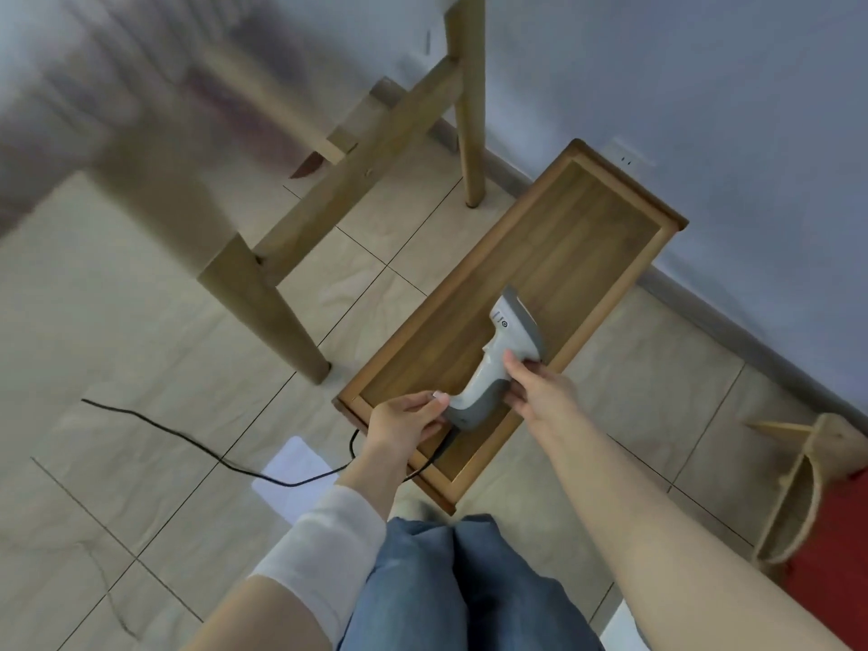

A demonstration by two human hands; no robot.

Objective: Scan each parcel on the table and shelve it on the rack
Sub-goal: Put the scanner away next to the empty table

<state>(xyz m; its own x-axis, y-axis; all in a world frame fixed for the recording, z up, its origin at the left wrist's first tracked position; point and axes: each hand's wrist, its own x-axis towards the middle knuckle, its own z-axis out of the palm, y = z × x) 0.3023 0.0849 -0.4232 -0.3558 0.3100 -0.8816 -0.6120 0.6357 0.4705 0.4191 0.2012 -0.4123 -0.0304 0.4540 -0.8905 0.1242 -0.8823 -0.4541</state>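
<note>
A grey and white handheld barcode scanner (505, 350) is held over the wooden top shelf of the rack (577, 237). My left hand (404, 422) grips the base of its handle, where a black cable (188, 444) comes out. My right hand (540, 392) holds the upper handle just below the scanner head. The shelf top is bare wood with a raised rim. No parcel is in view.
A wooden table's legs (267, 307) and crossbar stand to the left on the tiled floor. The wall and skirting run along the right. A small wooden stool (798, 486) and something red sit at the right edge. My jeans-clad knees (451, 584) are below.
</note>
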